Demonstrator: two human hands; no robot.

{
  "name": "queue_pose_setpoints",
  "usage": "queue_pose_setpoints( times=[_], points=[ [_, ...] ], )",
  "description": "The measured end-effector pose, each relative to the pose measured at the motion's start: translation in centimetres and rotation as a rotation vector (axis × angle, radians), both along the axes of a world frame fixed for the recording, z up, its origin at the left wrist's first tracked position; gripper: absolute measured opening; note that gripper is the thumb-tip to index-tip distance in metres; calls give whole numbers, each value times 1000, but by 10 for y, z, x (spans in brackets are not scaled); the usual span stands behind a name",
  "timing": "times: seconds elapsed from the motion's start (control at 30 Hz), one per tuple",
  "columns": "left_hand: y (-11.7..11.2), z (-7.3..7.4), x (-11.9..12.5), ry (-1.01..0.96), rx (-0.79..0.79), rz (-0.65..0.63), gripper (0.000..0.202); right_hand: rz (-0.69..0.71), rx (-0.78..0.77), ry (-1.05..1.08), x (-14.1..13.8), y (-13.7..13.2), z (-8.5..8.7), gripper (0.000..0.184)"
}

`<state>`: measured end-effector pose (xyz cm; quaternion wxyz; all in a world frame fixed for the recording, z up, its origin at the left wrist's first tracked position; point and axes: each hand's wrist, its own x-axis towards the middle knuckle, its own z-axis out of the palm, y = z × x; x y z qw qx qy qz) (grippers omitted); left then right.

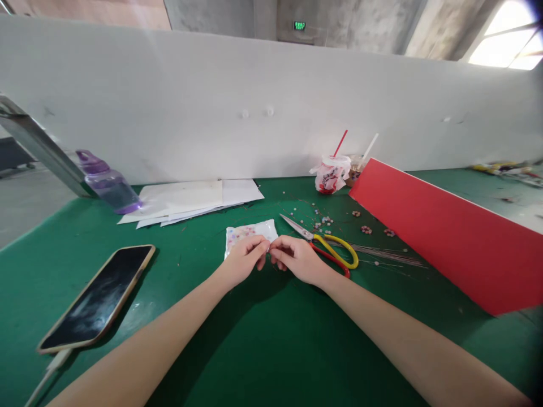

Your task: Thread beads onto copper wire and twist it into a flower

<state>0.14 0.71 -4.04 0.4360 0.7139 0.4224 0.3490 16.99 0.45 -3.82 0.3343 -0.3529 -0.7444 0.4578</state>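
Observation:
My left hand [246, 257] and my right hand [297, 257] meet over the green table, fingertips pinched close together. Whatever lies between the fingers is too small to make out. Just behind them is a white packet [266, 228] with coloured dots, partly covered by my left hand. Scissors [335, 251] with one yellow and one red handle lie beside my right hand, which hides part of the red one. Several small loose beads [326, 221] are scattered past the blades. Thin wires [386, 254] stretch to the right of the handles, near small flower-like bead rings [366, 230].
A phone [99, 297] with a cable lies at the left. Behind it are a purple water bottle [110, 183] and paper sheets [186, 198]. Drink cups with straws [331, 174] stand by the white partition [190, 107]. A red board [449, 237] slants along the right.

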Motion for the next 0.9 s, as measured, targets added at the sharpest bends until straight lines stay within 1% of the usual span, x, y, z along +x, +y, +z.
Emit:
queue_pose_setpoints(
  times=[0.07,0.13,0.23,0.33,0.5,0.67,0.8,0.9],
  points=[
    [-2,-1,2,-18,9,41,33,-104,152,-90,-3,-4,1,15],
    [-4,-2,6,-73,11,67,34,-184,257,-113,-7,-8,1,12],
    [-7,-2,11,-171,-6,96,34,-301,334,-91,-10,-12,-1,9],
    [-10,-2,14,-223,-16,113,33,-386,375,-87,-11,-13,-3,12],
    [-10,-4,15,-224,-30,132,30,-394,381,-50,-10,-12,-3,8],
    [-9,-7,16,-222,-24,139,29,-396,407,-28,-11,-14,-1,8],
    [-10,-10,17,-228,-9,146,29,-405,386,-10,-11,-13,-4,9],
    [-9,-11,17,-241,-12,147,29,-402,341,5,-11,-11,-6,10]
  ],
)
